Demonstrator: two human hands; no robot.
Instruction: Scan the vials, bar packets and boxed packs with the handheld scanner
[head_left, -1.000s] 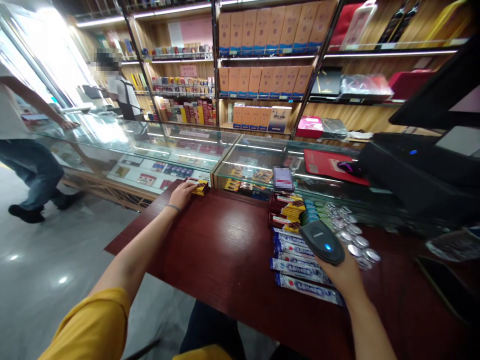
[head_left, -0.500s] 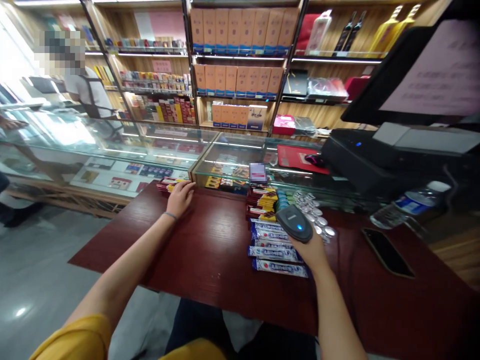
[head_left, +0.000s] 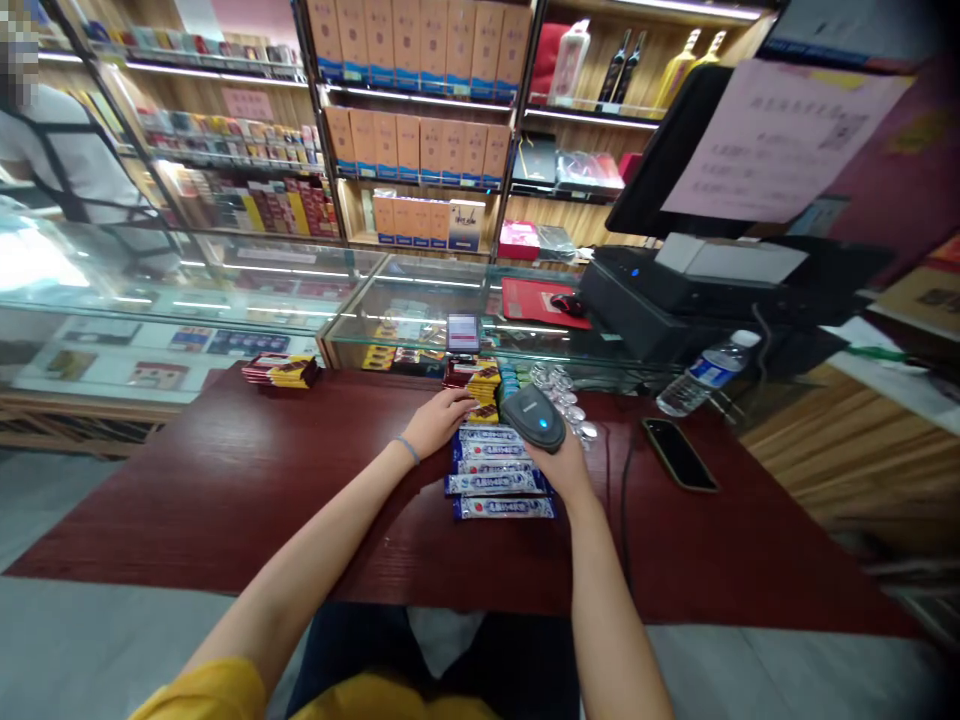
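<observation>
My right hand (head_left: 564, 468) is wrapped round a dark grey handheld barcode scanner (head_left: 534, 418) with a blue light, held above the goods. My left hand (head_left: 439, 422) reaches in from the left, fingers stretched out, tips at the left edge of a stack of yellow-and-brown packets (head_left: 484, 378). Below the scanner lie several blue-and-white stick packs (head_left: 499, 508) in rows. Behind it are blue-green round items (head_left: 510, 378) and silver round-topped pieces (head_left: 574, 412), partly hidden. A second stack of red-and-yellow packets (head_left: 281, 371) sits at the table's far left.
The dark red table (head_left: 337, 540) meets a glass display counter (head_left: 405, 290). On the right are a phone (head_left: 679, 455), a water bottle (head_left: 705, 375), a cable and a black monitor (head_left: 667, 160). A small screen (head_left: 463, 333) stands behind the packets. A person (head_left: 67, 150) is at far left.
My left hand has moved right, from the far-left packet stack to the stack beside the scanner. The view has swung to the right. The scanner stays in my right hand over the goods.
</observation>
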